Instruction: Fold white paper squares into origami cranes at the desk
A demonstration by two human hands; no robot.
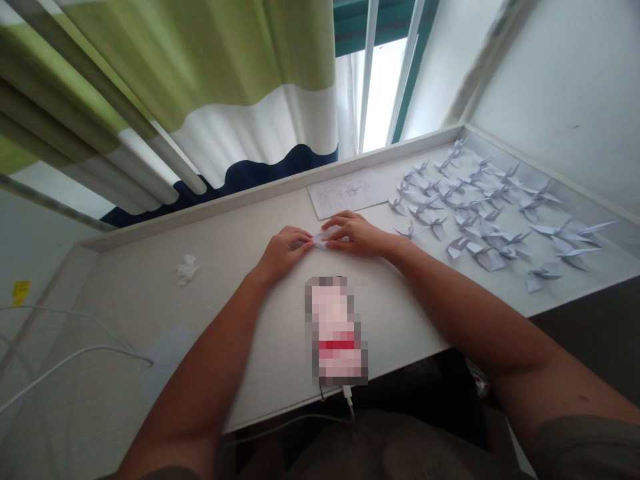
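A small piece of white paper (321, 239) lies between my two hands, low over the white desk (270, 327). My left hand (289, 250) pinches its left end between thumb and fingers. From the other side, my right hand (356, 235) has its thumb and fingertips closed on the right part of it. The fingers cover much of the paper, so its folds cannot be made out. To the right, many folded paper cranes (475, 207) stand in a spread-out group. Just behind my hands is a sheet with printed lines (347, 190).
A blurred-out phone (336, 333) with a white cable (349, 400) lies near the desk's front edge. Crumpled white tissue (187, 270) is on the left, near another pale sheet (170, 357). A raised rim (280, 183) runs along the back, below the curtain (225, 80).
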